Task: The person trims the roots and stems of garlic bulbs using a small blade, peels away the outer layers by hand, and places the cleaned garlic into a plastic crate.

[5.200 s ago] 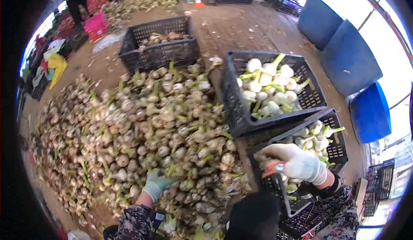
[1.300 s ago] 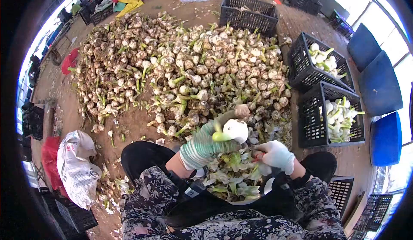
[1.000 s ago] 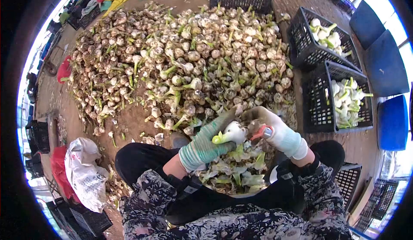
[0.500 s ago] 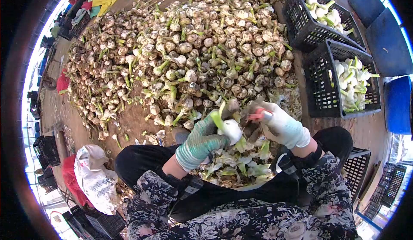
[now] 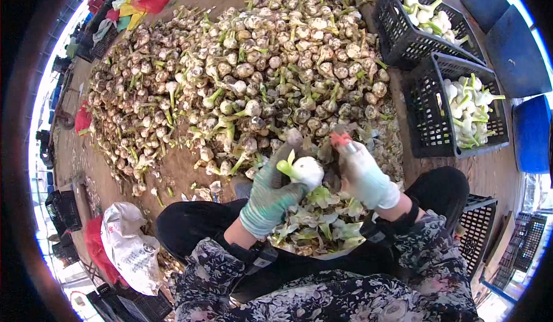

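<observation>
In a striped green and white glove, my left hand (image 5: 268, 190) is closed around a peeled white garlic bulb (image 5: 308, 172). The bulb's short green stem points up and to the left. To its right, my gloved right hand (image 5: 363, 175) grips a small red-handled tool (image 5: 340, 138); its working end cannot be made out. A small gap lies between this hand and the bulb. Below both hands, peeled skins and leaf scraps (image 5: 322, 221) are heaped between my legs.
A wide pile of unpeeled garlic (image 5: 247, 68) covers the ground ahead. On the right stand two black crates, a nearer one (image 5: 423, 114) and a farther one (image 5: 397, 34), both holding cleaned bulbs. A white sack (image 5: 129, 250) lies at my left; blue containers (image 5: 531, 134) stand far right.
The bulb has turned in my left hand, its stem tipping from upright toward the left. My right hand has shifted slightly and tilted, with the red tool now pointing more upward.
</observation>
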